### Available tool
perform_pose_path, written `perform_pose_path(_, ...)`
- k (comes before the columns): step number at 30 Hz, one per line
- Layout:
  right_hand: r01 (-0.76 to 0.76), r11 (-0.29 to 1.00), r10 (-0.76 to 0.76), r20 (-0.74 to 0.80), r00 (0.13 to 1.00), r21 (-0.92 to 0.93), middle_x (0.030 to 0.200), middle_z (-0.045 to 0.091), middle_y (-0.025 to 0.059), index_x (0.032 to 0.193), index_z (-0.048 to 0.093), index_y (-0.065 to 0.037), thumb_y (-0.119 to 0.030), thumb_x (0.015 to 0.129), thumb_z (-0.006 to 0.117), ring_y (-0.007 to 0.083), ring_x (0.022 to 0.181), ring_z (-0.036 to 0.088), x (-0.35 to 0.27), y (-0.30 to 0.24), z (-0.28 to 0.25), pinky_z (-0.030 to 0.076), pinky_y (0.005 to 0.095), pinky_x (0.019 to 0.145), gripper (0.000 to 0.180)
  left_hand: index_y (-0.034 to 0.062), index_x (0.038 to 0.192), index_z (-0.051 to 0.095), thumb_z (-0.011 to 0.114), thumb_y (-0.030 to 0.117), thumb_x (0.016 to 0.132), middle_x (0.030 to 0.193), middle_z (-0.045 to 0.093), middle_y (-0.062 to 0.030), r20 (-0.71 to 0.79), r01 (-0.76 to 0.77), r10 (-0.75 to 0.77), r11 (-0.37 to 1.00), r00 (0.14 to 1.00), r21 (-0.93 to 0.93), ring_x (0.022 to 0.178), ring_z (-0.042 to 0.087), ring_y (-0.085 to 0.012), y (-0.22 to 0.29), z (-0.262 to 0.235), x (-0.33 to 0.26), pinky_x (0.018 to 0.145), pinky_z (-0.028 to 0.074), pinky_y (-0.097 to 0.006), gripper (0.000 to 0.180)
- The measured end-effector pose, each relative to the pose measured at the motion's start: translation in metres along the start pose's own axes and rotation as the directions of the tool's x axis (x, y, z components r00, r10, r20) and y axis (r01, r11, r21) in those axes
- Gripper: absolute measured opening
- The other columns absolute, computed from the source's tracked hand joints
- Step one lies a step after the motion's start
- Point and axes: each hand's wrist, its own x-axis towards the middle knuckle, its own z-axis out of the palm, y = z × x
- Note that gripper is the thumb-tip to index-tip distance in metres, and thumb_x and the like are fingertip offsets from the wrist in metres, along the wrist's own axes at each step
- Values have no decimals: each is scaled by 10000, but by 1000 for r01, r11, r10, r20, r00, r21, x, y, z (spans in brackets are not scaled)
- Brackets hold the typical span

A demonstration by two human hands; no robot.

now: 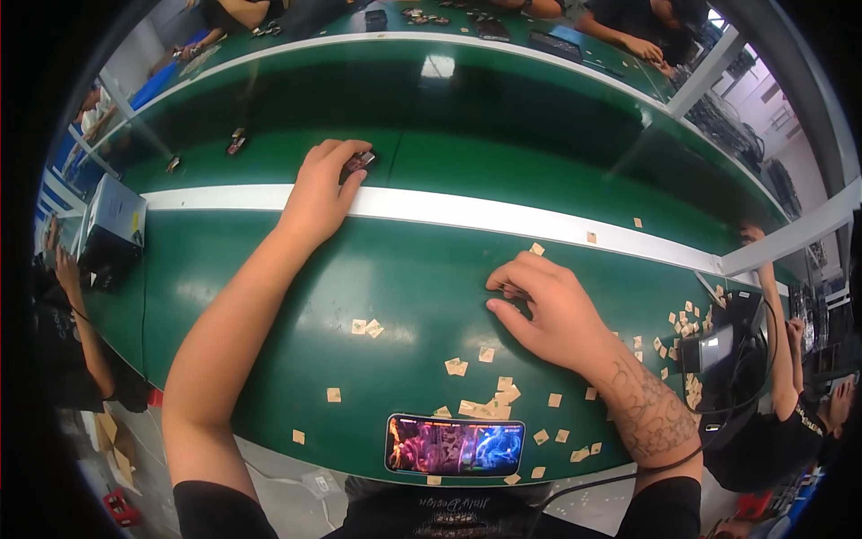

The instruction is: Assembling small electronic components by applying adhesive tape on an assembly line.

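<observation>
Green and smooth, the desk (431,292) is crossed by a white rail (467,211), beyond which a small dark piece (361,162) is grasped by the left hand (321,182); the right hand (549,310) is half-curled near scattered tan squares (486,355), whether anything is gripped cannot be told.

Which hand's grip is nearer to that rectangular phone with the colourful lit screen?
Right. The right hand's grip is beyond the phone, slightly to its right; the left hand's grip is much farther off, leftward, across the long white bar.
</observation>
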Motion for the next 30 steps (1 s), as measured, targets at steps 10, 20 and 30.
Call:
perform_pose_path(10,88,996,-88,-94,992,0,944,637,94,1126,707,-22,-35,922,795,208,790,680,-2,11,2,531,310,652,223,105,1478,602,780,50,897,1422,603,-163,59,-59,58,998,997,14,1350,555,-374,-21,-2,21,1167,437,-438,610)
perform_pose_path(20,123,992,-120,-136,983,16,950,637,80,1136,712,-36,-35,918,800,187,792,682,0,17,9,515,293,605,236,302,1534,611,643,665,992,1559,559,-197,-403,474,-254,396,879,786,1480,486,-407,-243,-87,2,1154,402,-604,653)
perform_pose_path(30,58,998,-60,-118,991,-20,997,657,90,1125,689,-53,-116,939,779,272,776,731,2,11,7,579,380,664,216,50,1366,679,760,310,1014,1157,714,-193,-141,239,-198,884,970,401,1024,698,-323,-244,-97,11,921,549,-411,444)
